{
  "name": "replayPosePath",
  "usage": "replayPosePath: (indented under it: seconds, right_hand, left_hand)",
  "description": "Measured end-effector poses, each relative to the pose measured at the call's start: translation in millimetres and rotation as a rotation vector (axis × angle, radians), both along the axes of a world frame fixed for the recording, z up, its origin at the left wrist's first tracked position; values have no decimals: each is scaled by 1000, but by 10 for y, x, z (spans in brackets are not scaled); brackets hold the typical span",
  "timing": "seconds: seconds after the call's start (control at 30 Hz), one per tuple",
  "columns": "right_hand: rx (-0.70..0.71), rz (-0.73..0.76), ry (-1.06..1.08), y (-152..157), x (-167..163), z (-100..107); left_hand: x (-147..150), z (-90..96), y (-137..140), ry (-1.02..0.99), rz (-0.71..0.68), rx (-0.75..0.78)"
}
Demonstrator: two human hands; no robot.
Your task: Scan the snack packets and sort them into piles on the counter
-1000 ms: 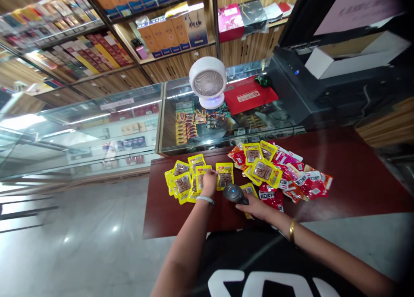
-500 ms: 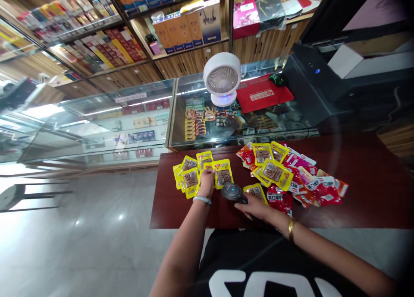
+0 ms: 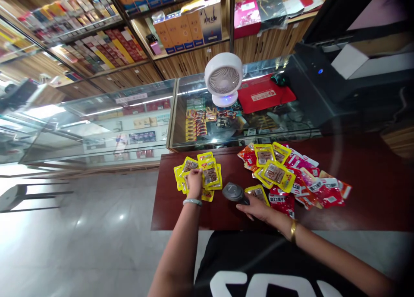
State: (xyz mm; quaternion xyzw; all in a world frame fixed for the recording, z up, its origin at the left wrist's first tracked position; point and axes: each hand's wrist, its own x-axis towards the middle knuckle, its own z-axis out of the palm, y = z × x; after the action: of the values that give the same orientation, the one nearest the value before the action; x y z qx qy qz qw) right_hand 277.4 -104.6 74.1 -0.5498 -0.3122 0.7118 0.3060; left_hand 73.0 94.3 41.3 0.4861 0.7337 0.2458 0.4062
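Note:
My left hand (image 3: pixel 194 182) is closed on the left edge of a yellow snack packet (image 3: pixel 211 175) with a clear window. That packet lies over a heap of several like it at the left of the dark red table (image 3: pixel 164 210). In my right hand (image 3: pixel 255 208) is a black handheld barcode scanner (image 3: pixel 234 192), its head pointing left toward the heap. Just behind the right hand lies one more yellow packet (image 3: pixel 258 193). Several yellow packets (image 3: pixel 274 174) rest on top of red and orange packets (image 3: pixel 326 189) to the right.
Beyond the table stands a glass display counter (image 3: pixel 207 137) carrying a white fan (image 3: pixel 224 79), a red mat (image 3: pixel 265 95) and a computer mouse (image 3: pixel 280 79). A dark register machine (image 3: pixel 310 90) is at the right. Shelves of boxes (image 3: pixel 181 31) line the back wall.
My left hand has moved left with the yellow packet, from near the scanner onto the left heap. The scanner's blue light no longer shows; my right hand stays nearly in place.

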Motion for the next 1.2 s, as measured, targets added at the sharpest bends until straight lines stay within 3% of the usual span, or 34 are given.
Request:
replayPosePath:
  seconds: [0.2,0.3,0.4,0.5,0.63,0.73,0.83,0.97,1.2]
  right_hand:
    - [-61,-57,-49,-201,188,-38]
    - [-82,-106,-63,-353,324,-11]
    - [-98,-127,-65,-548,464,-47]
    - [-98,-181,-75,-761,579,-149]
    - [-110,-284,-78,-995,674,-265]
    - [-126,-298,-90,-1101,724,-263]
    - [-138,-301,-107,-1154,765,-205]
    - [-132,-326,-109,-1159,783,-129]
    - [-62,-265,-95,-937,695,-61]
  left_hand:
    - [-427,28,212,207,42,-4]
    - [-437,72,191,289,40,22]
    - [-266,164,83,512,-1,205]
    - [116,208,-162,581,-237,320]
    - [768,94,-698,433,-835,187]
    - [1138,-25,-1058,496,-1036,103]
    - [1333,-90,-1198,577,-1089,71]
    - [1351,-95,-1118,499,-1127,-29]
    - [1012,-57,-997,327,-926,-127]
